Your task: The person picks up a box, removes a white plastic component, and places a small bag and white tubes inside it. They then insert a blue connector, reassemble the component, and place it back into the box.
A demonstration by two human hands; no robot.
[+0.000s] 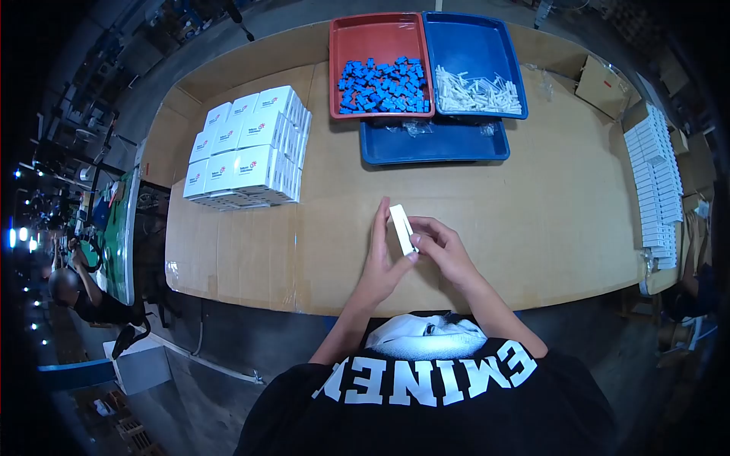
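Note:
A small white box (401, 226) is held upright, slightly tilted, above the cardboard-covered table in front of my chest. My left hand (382, 262) supports it from the left, fingers straight along its side and thumb at its lower end. From the right, my right hand (447, 254) grips the same box, with the thumb pressed near its lower edge and the fingers curled behind. Whether anything is inside the box cannot be seen.
Beyond my hands, a red tray (334, 68) holds many blue pieces, and a blue tray (471, 34) holds white sticks. Another blue tray (433, 152) lies below them. Stacked white boxes (243, 144) stand left; more boxes (652, 186) line the right edge. A person (95, 304) sits far left.

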